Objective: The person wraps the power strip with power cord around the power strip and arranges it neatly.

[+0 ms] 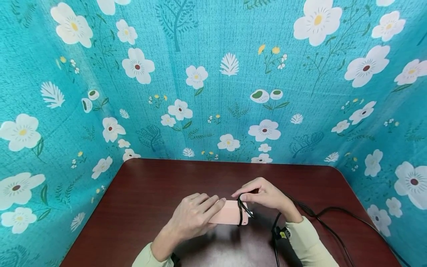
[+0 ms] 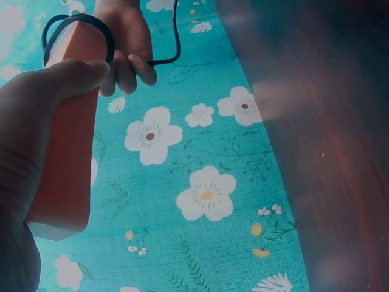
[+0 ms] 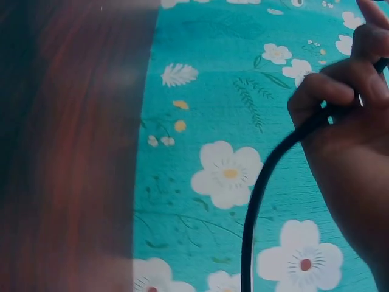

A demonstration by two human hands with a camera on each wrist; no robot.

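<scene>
A pink rectangular block (image 1: 227, 214) with rounded corners is held over the table by my left hand (image 1: 197, 216), which grips its left part. In the left wrist view, the thumb (image 2: 76, 79) lies along the block's side. A black cable (image 1: 240, 213) loops around the block's right end, near a small white piece sticking out there. My right hand (image 1: 265, 193) pinches the cable just above that end. In the right wrist view, the cable (image 3: 258, 188) runs through the curled fingers (image 3: 325, 88) and hangs down in a curve.
More black cable (image 1: 333, 208) trails across the right side of the dark red-brown wooden table (image 1: 160, 181). A turquoise flowered cloth (image 1: 213, 111) stands behind the table and along both sides. A dark strap device (image 1: 281, 233) sits at the right wrist.
</scene>
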